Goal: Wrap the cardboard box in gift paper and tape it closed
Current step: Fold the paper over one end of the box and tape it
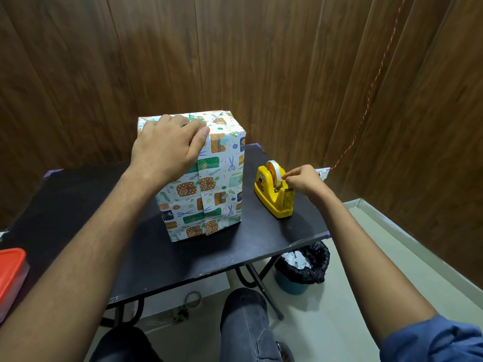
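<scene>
The box (209, 184), covered in white gift paper with green, brown and blue prints, stands upright on the black table (78, 205). A vertical paper seam runs down its near face. My left hand (164, 147) presses flat on the box's top near edge, holding the folded paper down. A yellow tape dispenser (274, 194) with a white tape roll sits to the right of the box. My right hand (304, 181) is at the dispenser, its fingertips pinched on the tape end by the roll.
An orange-lidded plastic container (10, 275) sits at the table's left front edge. A bin with a black liner (303, 267) stands on the floor under the table's right corner. A tape roll (193, 299) lies below the table. Wood panel walls are close behind.
</scene>
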